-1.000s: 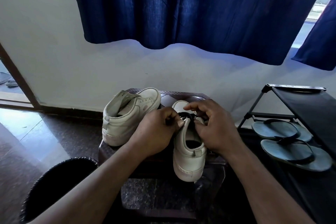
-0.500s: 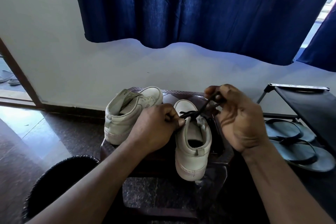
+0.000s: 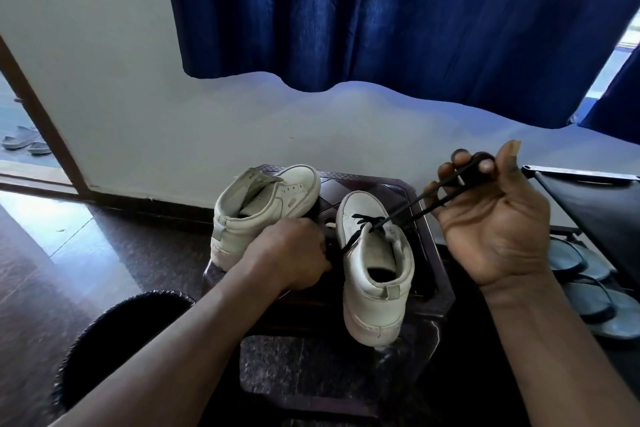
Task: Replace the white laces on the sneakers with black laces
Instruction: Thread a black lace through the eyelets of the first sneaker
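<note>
So the right hand [image 3: 491,229] is curling its fingers round the black lace [image 3: 415,204] and pulling it up and out to the right. It's sitting way higher and further out than half a second ago, and the lace is running taut in two strands from the eyelets.

The left hand [image 3: 294,253] is gripping the other end low beside the near sneaker [image 3: 374,270], whose heel is hanging over the front edge of the counter [image 3: 363,184].

The other sneaker [image 3: 263,204], smooth off-white leather, is leaning at the back left corner.

Room's getting tight on the right: the shoe rack [image 3: 595,204] with rubbery flip-flops [image 3: 588,305] is sitting just beside the counter. A ribbed black bin [image 3: 114,340] is crowding the near left.
</note>
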Demonstrator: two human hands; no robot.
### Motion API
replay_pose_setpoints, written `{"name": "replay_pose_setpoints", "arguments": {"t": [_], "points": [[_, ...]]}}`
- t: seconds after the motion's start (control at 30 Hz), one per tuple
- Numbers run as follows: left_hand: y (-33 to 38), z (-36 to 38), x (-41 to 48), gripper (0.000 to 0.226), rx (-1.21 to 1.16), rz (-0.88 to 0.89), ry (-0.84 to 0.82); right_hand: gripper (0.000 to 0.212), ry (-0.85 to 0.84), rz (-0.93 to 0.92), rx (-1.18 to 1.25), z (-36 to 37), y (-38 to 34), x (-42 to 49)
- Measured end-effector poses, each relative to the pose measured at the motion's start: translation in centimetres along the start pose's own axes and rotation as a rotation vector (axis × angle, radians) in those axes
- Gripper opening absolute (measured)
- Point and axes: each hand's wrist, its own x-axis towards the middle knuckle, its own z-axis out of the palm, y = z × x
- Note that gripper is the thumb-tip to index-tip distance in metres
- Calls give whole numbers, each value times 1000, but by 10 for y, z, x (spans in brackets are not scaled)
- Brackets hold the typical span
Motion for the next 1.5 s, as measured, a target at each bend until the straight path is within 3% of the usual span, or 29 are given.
{"name": "replay_pose_setpoints", "arguments": {"t": [0.13,0.33,0.5,0.6,0.77,0.9,0.97,1.07,1.2,1.3,1.4,1.5], "points": [[-11,-5,-2,13,-13,36,36,39,-5,-3,-8,-2,3,1],[-4,-7,-5,13,-662,220,-11,34,-21,-34,-128,1,10,1],[4,3,0,21,-699,226,46,30,-16,-33,-162,6,18,0],[6,8,3,23,-612,220,66,30,-35,-25,-179,7,21,1],[2,1,-2,22,-137,116,197,37,-43,-30,-217,6,26,1],[-1,3,-11,24,189,4,47,24,-15,-20,-220,-1,27,4],[-1,5,-14,20,208,20,0,18,4,-8,-230,-4,28,5],[-3,2,-10,10,-33,86,27,22,15,10,-278,-4,30,6],[-4,2,-4,12,-513,136,6,57,-8,-4,-313,-4,30,6],[-3,4,-1,14,-801,160,-45,53,-19,-10,-320,-4,31,6],[2,7,0,21,-898,159,-48,46,-37,-1,-326,-4,33,5],[7,12,2,22,-836,107,13,46,-24,22,-345,-4,35,5]]}}
